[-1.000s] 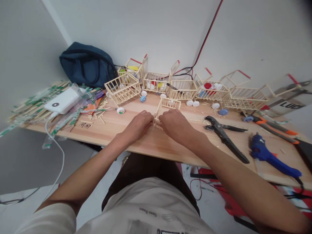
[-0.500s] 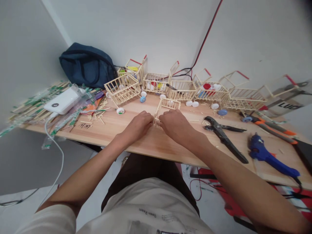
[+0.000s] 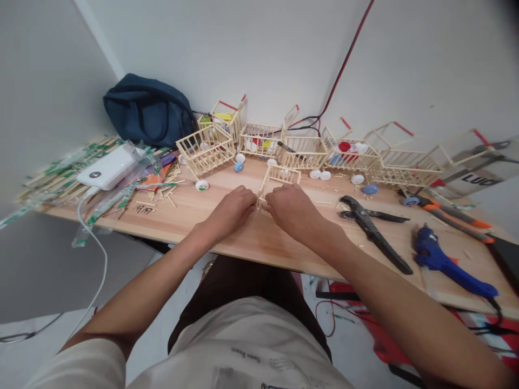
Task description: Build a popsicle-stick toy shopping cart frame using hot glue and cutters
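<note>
Midway along the bench (image 3: pixel 251 240), your left hand (image 3: pixel 235 208) and right hand (image 3: pixel 292 208) stay curled, apparently gripping the near end of the stick frame (image 3: pixel 284 169), barely moved since a second ago, which suggests steady holding or fine fingertip work, the pinch itself hidden.

There are six stick carts (image 3: pixel 206 153) across the upper middle and right, one small stick frame (image 3: pixel 284 179) at the centre, one bag (image 3: pixel 150 111) and one power bank (image 3: pixel 108 165) at left, one glue gun (image 3: pixel 444 262) and one black cutter (image 3: pixel 371 227) at right.
</note>
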Demonstrator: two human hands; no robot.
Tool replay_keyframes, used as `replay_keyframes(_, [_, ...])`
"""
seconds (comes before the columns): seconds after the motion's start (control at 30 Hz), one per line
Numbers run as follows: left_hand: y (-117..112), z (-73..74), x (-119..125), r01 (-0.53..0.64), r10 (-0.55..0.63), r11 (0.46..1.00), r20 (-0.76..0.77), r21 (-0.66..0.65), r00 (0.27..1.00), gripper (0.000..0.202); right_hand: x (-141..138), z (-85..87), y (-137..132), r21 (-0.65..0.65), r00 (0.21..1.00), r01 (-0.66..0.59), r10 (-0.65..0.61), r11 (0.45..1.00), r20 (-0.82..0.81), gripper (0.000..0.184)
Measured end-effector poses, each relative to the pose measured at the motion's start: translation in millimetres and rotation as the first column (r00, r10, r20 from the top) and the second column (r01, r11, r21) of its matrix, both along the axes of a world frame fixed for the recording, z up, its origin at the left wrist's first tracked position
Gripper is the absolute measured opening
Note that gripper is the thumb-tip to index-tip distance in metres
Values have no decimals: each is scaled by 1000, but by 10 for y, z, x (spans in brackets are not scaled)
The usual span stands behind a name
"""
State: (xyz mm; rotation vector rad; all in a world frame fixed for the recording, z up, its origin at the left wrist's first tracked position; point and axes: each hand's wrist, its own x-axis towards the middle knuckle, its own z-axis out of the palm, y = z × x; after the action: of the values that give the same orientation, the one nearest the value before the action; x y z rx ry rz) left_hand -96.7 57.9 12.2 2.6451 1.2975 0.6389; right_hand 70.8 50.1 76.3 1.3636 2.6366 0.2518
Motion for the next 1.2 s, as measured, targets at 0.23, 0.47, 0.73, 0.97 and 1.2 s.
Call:
replay_keyframes(0.23, [14,-3,-8,18,-18,1000,-20,3,1000,18,-2,12,-16,2,1000,6,-6,1000,4,30])
replay_keyframes(0.47, [11,8,-7,36,-34,999,-40,29,999,15,-5,13,-14,-6,1000,7,-7,1000,3,27])
replay_keyframes(0.73, [14,-3,7,12,-11,1000,-39,27,999,16,11,-24,9,15,1000,1,-1,1000,-5,29])
replay_keyframes(0.97, [11,1,7,17,-15,999,-56,48,998,17,5,-16,0,22,1000,1,-1,1000,3,27])
replay_keyframes(1.2, [22,-20,0,29,-26,998,-48,64,999,18,1,6,-16,14,1000,5,-5,1000,6,28])
